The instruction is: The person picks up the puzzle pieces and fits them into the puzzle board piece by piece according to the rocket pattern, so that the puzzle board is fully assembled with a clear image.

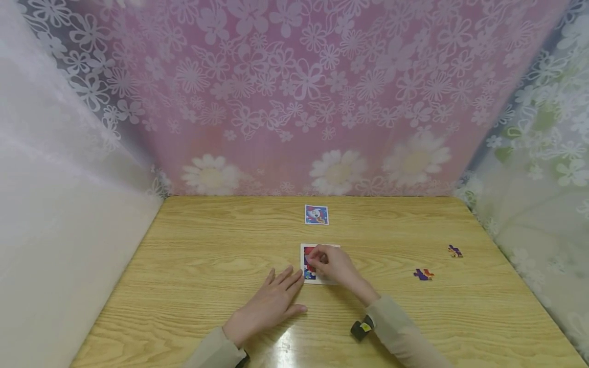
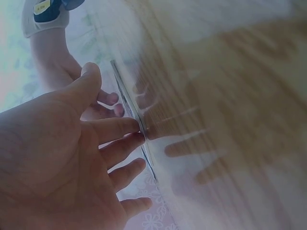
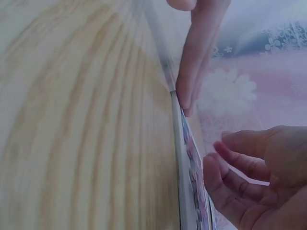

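Observation:
A small jigsaw puzzle in a white-bordered tray (image 1: 301, 255) lies flat on the table, its assembled part red and blue. My left hand (image 1: 271, 301) is spread with the palm down, and its fingertips touch the tray's left edge. Over the puzzle is my right hand (image 1: 338, 266), which covers much of it. Its fingers are loosely bent, and in the right wrist view a gap shows between the thumb and fingers (image 3: 240, 155) with no piece seen there. Two loose jigsaw pieces, one purple and orange (image 1: 424, 275), the other similar (image 1: 455, 251), lie to the right.
Behind the tray lies a small square picture card (image 1: 316, 215) with a white figure on blue. The wood-grain table (image 1: 207, 245) is bounded by a pink floral curtain (image 1: 276, 102) at the back and pale hangings at both sides.

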The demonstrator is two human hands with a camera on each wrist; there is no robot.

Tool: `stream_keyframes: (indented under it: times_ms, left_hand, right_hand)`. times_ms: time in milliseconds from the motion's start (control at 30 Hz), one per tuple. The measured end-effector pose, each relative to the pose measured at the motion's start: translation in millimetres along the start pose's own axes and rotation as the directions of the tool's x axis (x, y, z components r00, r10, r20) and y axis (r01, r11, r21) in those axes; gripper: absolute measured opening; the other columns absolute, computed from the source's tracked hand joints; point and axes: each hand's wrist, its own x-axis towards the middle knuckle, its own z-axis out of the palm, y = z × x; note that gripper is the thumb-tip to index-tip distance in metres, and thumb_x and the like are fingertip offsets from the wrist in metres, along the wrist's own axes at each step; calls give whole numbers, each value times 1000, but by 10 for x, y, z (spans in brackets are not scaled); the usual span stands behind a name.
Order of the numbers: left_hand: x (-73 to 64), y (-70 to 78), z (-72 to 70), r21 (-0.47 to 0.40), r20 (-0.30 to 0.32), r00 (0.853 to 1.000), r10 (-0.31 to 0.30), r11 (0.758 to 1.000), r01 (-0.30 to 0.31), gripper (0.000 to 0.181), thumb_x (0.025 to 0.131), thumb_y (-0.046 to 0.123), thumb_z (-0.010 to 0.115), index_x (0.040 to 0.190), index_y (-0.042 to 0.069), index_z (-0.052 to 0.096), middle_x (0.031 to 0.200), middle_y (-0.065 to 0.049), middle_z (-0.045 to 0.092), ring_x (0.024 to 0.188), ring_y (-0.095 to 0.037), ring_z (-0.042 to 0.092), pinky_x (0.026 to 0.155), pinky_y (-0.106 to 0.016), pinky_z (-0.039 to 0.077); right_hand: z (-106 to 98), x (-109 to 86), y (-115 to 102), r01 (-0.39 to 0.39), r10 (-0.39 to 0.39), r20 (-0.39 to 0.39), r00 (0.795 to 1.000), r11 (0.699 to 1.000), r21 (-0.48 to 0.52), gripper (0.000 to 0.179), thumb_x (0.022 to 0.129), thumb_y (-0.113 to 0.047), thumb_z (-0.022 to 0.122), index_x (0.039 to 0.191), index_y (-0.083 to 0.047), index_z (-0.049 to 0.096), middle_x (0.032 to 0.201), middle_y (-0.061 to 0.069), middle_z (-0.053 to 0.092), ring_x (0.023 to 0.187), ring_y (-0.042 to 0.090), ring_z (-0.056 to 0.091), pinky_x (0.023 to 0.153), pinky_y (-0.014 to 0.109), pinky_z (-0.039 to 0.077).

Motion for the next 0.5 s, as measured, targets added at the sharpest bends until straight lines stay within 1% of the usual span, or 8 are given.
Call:
stream_keyframes:
  times_ms: [100, 233, 367, 500]
  left_hand:
    - [2, 3, 1, -5, 1, 1000, -4, 1000, 4, 70, 103, 51, 51, 154, 3, 42, 162, -11, 36, 151, -34, 29, 119, -62, 26]
    - [4, 5, 6, -2, -8, 1000, -6, 1000, 6, 70, 102, 50, 52, 153, 2, 43, 161, -12, 37, 150, -34, 30, 119, -62, 25]
    - [2, 14, 3, 9, -16, 1000, -3, 1000, 3, 70, 102, 49, 53, 152, 2, 44, 161, -12, 38, 150, -35, 31, 119, -62, 26]
    - [0, 23, -2, 8, -17, 1000, -4, 1000, 4, 70, 102, 49, 54, 152, 2, 44, 160, -13, 38, 149, -35, 32, 119, -62, 26]
  right_hand:
    - [-58, -44, -15, -31, 33, -34, 999, 998, 51, 5, 97, -19, 70, 98, -14, 72, 75, -4, 64, 59, 8, 55, 52, 22, 47]
    - [-129, -99, -6, 9, -4, -54, 999, 995, 98, 8, 98, -18, 69, 100, -12, 72, 73, 2, 66, 57, 11, 58, 51, 21, 46]
    - [-183, -163, 44, 50, -38, -77, 996, 987, 153, 12, 99, -18, 68, 104, -9, 72, 83, 8, 72, 65, 15, 65, 55, 21, 50]
    - [-259, -243, 109, 43, -18, -117, 993, 976, 214, 15, 100, -18, 66, 108, -7, 72, 99, 10, 73, 79, 22, 70, 64, 28, 59]
